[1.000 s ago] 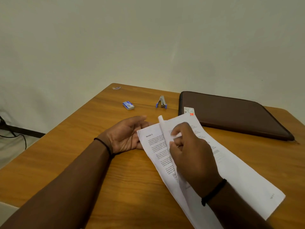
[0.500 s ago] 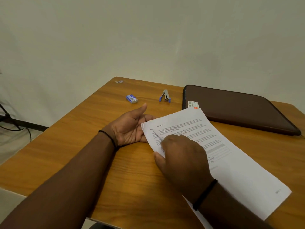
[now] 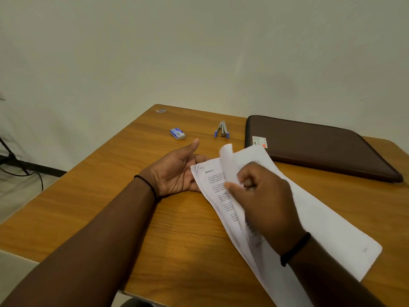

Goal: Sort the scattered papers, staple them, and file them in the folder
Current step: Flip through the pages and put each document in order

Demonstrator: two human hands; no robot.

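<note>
The papers (image 3: 327,222) lie on the worktop (image 3: 110,196) as a loose stack, long axis running diagonally from the far left corner, near the stapler, toward the person's near right. The right hand (image 3: 263,202) rests on the stack's left half, its grip pinched on the top sheet (image 3: 228,158), which curls upright at its far end. The page beneath shows the heading "Section 2". The left hand (image 3: 177,171) lies palm up and unclenched on the worktop, fingertips just under the stack's far left corner, holding nothing.

The stapler (image 3: 222,129) stands beyond the left hand, well apart from the papers; the left hand is the nearer to it. A small blue staple box (image 3: 177,133) lies to its left.

The brown folder (image 3: 314,145) lies flat and closed on the far right, the stack's far corner just beside its near edge. Its contents cannot be told.

Judgement: sorting is in progress; stapling and filing are not yet done.
</note>
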